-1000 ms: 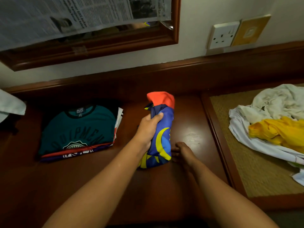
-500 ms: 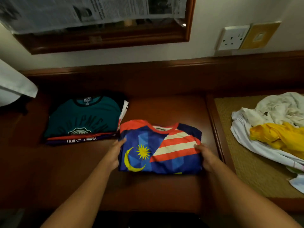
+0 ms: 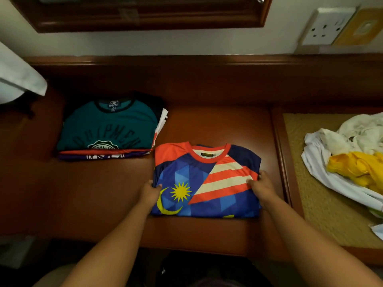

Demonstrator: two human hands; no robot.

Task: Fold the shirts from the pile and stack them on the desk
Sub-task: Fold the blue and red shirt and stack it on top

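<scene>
The folded flag-print shirt [image 3: 207,181] lies flat on the desk [image 3: 103,204], just right of the stack of folded shirts [image 3: 109,129] with the teal one on top. The left hand [image 3: 150,191] pinches its left edge, thumb on top, and the right hand [image 3: 262,186] grips the right edge the same way, so each grip is grasping the shirt. If the next move is a lift onto the stack, I'd worry about the slick fabric: held only by the sides, the middle could sag and the folds slip open. Landing off-centre could also nudge the stack, whose lower layers already poke out at the right. Well off to the right, the unfolded pile [image 3: 348,154] waits on the woven mat [image 3: 315,214].
</scene>
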